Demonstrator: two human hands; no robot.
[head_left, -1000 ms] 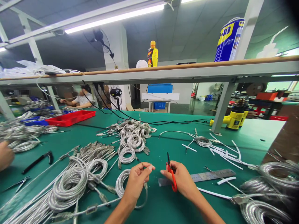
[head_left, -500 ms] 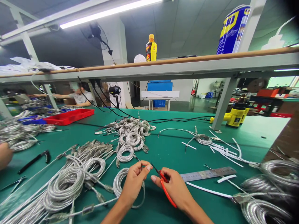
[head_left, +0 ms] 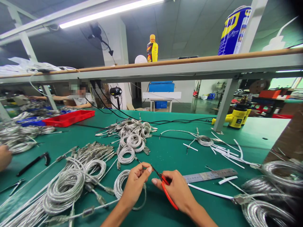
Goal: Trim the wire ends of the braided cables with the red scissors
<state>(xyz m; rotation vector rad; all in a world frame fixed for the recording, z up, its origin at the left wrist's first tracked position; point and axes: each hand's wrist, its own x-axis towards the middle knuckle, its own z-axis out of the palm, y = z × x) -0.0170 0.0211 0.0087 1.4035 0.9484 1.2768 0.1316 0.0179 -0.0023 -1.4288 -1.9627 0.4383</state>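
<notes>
My left hand (head_left: 137, 179) pinches the thin dark end of a clear-jacketed silver cable between thumb and fingers. Its loosely wound coil (head_left: 120, 184) lies on the table just left of that hand. My right hand (head_left: 177, 189) is closed round red-handled pliers (head_left: 169, 197), their narrow dark jaws pointing up and left to my left fingertips. Whether the jaws grip the wire end is too small to tell. Beside my right hand lie a steel ruler (head_left: 210, 175) and a white sleeve strip (head_left: 209, 191).
Coiled cables (head_left: 63, 189) crowd the left, with another pile (head_left: 134, 135) ahead and more coils (head_left: 267, 211) at right. Cut white tubes (head_left: 227, 153) lie right of centre. A red tray (head_left: 68, 118) and black-handled tool (head_left: 32, 164) are left. Another person's hand (head_left: 4, 157) shows at the left edge.
The pliers' jaws have come slightly closer to my left fingertips. Both hands keep their hold, and the view has shifted a little.
</notes>
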